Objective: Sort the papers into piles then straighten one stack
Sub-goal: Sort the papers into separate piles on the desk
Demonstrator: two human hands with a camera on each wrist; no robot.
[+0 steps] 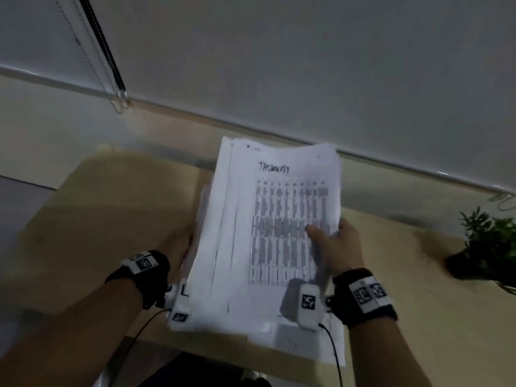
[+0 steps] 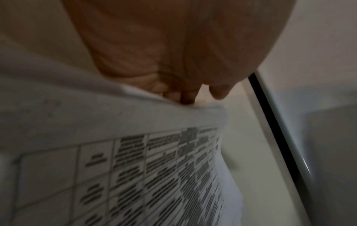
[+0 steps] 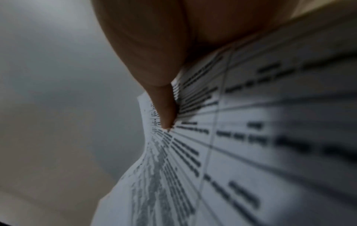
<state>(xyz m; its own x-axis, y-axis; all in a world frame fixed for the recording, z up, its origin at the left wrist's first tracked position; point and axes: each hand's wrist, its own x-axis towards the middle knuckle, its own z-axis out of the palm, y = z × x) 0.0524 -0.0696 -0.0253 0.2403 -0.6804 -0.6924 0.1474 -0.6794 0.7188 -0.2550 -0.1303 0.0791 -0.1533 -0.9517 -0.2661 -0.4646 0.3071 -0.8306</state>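
Both forearms are bare. Each wrist wears a black strap (image 1: 152, 275) with white tags printed in black square codes (blurred, unreadable). A white camera box (image 1: 308, 305) sits at each inner wrist, also coded, the right one at about 9 o'clock of its strap, trailing a thin black cable (image 1: 333, 347).

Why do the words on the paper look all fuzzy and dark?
Head view: dim room, motion smears the white printed paper stack and the green potted plant. Left wrist view: left hand too close, out of focus. Right wrist view: table rows stretch and blur beside the right hand.
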